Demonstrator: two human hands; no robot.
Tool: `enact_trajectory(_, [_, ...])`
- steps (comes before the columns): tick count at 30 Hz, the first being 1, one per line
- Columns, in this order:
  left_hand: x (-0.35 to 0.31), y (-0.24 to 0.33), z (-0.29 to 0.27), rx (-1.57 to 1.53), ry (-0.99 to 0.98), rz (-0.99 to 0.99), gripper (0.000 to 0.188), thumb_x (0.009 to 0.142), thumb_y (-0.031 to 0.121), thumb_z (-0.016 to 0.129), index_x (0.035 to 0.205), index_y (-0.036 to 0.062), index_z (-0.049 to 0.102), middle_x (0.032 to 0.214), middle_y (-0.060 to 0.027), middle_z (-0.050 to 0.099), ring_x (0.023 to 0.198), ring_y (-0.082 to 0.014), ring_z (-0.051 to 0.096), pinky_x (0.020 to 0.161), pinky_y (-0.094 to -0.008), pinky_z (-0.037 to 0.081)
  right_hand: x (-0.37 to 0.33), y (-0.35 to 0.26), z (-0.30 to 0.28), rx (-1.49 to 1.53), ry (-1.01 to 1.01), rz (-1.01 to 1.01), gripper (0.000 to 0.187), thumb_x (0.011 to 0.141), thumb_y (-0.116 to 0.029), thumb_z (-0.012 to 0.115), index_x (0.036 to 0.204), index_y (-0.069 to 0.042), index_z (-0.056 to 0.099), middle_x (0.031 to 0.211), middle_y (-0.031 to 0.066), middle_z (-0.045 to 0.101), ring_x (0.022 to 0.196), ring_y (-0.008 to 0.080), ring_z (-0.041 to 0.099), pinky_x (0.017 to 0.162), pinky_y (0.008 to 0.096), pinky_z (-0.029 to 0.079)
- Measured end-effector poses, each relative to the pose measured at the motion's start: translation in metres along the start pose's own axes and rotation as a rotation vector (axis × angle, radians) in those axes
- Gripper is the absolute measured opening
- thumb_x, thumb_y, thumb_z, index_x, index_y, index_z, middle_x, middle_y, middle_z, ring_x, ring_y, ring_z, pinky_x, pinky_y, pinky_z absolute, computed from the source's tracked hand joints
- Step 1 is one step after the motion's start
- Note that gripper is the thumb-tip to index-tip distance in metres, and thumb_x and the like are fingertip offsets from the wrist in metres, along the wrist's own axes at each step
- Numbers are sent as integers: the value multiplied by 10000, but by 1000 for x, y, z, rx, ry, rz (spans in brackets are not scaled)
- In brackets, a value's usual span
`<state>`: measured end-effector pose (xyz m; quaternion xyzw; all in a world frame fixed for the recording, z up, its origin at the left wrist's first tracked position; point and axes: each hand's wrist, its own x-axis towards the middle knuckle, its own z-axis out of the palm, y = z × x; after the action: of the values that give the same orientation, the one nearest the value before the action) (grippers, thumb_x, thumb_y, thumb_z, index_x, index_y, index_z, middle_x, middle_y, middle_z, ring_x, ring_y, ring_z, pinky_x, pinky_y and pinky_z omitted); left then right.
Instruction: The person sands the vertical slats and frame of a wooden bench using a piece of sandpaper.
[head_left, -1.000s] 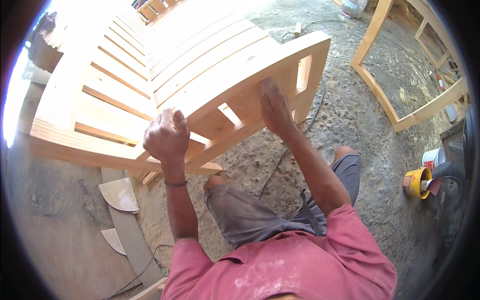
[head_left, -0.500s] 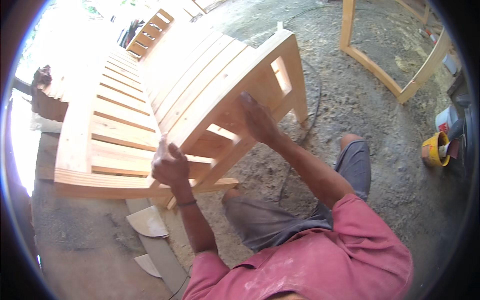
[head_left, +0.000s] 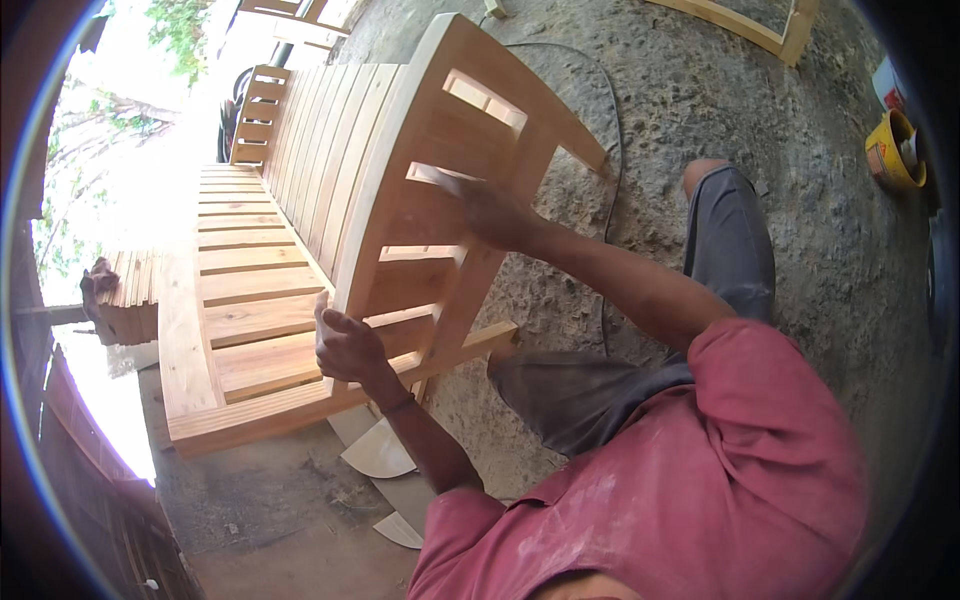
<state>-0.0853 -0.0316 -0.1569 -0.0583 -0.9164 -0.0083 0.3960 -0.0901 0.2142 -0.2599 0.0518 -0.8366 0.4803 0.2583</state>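
Observation:
A long slatted wooden bench point(head_left: 260, 290) of pale raw timber stands in front of me on the concrete ground. My left hand point(head_left: 345, 345) grips the near corner of the bench where the armrest post meets the seat rail. My right hand point(head_left: 490, 210) rests flat against the side frame of the armrest point(head_left: 480, 110), its fingers blurred by motion; I cannot tell whether it holds anything. My knee in grey trousers point(head_left: 725, 230) is raised to the right of the bench.
A black cable point(head_left: 612, 120) runs over the ground behind the bench end. A yellow tub point(head_left: 890, 150) sits at the far right, a wooden frame point(head_left: 740, 25) lies at the top. Curved offcuts point(head_left: 378, 452) lie under the bench corner. A stack of slats point(head_left: 130, 295) stands left.
My view has swung so the bench end sits closer and higher. My right hand has slid along the armrest side frame. My left hand keeps its grip on the bench corner.

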Motion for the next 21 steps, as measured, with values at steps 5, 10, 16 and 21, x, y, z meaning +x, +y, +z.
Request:
enact_trajectory(5, [1,6,3,18,21,32,762,1046,559,109,1124,156,751,891,-152,755,778,-419,705,712,-532,552,17,-39,-28,69,-102,44,483,893,-45,475,1363,59,515,1020,240,694,893,409,679,821,503,536])
enact_trajectory(10, [4,-6,5,-92,171,249,678,1060,527,199,1146,89,709,1010,-151,732,877,-415,677,779,-522,531,-51,-3,-53,36,-156,136,319,859,-9,489,1126,26,661,813,316,650,805,448,681,756,536,538])
enact_trajectory(16, [-22,30,11,-137,81,818,427,927,435,586,1232,140,639,1219,-47,613,1215,-265,539,1017,-472,365,-169,44,-81,755,-221,408,394,863,-86,553,1217,78,612,1004,124,714,874,152,628,795,318,513])
enact_trajectory(21, [-12,125,20,78,-173,1158,416,873,342,641,1204,91,611,1201,-123,617,1221,-314,551,1083,-467,382,-215,61,-106,1162,-231,780,411,933,-180,583,1278,44,604,1139,50,681,969,106,627,872,288,501])
